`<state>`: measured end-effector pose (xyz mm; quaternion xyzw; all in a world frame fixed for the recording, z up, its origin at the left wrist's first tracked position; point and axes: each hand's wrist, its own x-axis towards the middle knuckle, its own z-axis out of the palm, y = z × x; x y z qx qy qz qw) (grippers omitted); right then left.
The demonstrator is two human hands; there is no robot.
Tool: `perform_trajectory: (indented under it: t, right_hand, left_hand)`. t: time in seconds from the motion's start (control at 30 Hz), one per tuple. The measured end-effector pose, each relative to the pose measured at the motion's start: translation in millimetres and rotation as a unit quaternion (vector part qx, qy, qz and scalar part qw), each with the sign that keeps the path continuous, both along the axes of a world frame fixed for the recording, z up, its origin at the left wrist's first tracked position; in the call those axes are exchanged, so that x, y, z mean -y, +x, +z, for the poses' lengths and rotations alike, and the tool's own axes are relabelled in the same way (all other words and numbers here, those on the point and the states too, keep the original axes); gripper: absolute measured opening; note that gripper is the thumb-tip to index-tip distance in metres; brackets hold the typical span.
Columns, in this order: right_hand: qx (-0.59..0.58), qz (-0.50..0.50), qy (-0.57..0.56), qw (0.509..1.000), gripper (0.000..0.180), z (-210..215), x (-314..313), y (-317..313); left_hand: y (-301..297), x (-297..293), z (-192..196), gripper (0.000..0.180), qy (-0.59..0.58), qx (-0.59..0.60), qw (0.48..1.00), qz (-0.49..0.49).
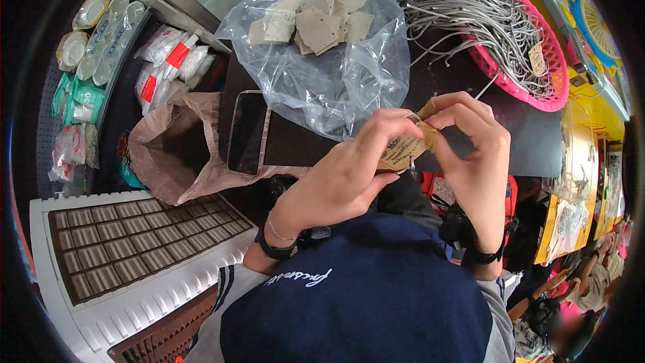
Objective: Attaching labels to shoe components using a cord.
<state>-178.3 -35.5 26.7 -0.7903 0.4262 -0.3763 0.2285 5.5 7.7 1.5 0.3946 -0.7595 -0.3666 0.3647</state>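
Both my hands are raised over the near edge of the dark table, fingers pinched on a small brown printed card tag [402,154]. My left hand [353,151] grips its left side between thumb and fingers. At its other side, my right hand [470,131] pinches a folded brown part. A short piece of grey cord shows at the fingertips, and a thin grey length sticks out behind my right hand; how cord and tag join is hidden by the fingers. Beyond my hands, a clear plastic bag [322,87] lies with several loose beige card tags [326,27] on it.
A pink basket [561,84] heaped with grey cords [463,10] stands at the far right. A phone [248,134] lies left of the bag, beside an open brown paper bag [208,111]. A white slatted unit [87,323] is at lower left, below shelves of packaged goods [164,60].
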Motion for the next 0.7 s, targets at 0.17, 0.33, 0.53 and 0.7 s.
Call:
perform_trajectory:
  t: [0.17, 0.33, 0.53, 0.7]
  right_hand:
    - [0.092, 0.020, 0.004, 0.996, 0.027, -8, 10, -1]
    - [0.122, 0.024, -0.023, 0.992, 0.019, -3, 5, -9]
    - [0.122, 0.137, 0.084, 0.979, 0.017, -8, -4, 0]
    - [0.173, 0.158, 0.135, 0.963, 0.012, -13, -2, 1]
  left_hand:
    - [3, 3, 2, 0.061, -0.002, 0.000, 1.000, 0.009]
    - [7, 1, -4, 0.060, 0.081, -0.174, 0.981, 0.038]
    - [9, 5, -8, 0.061, 0.132, -0.338, 0.932, -0.013]
    - [9, 6, -9, 0.059, 0.133, -0.358, 0.924, -0.025]
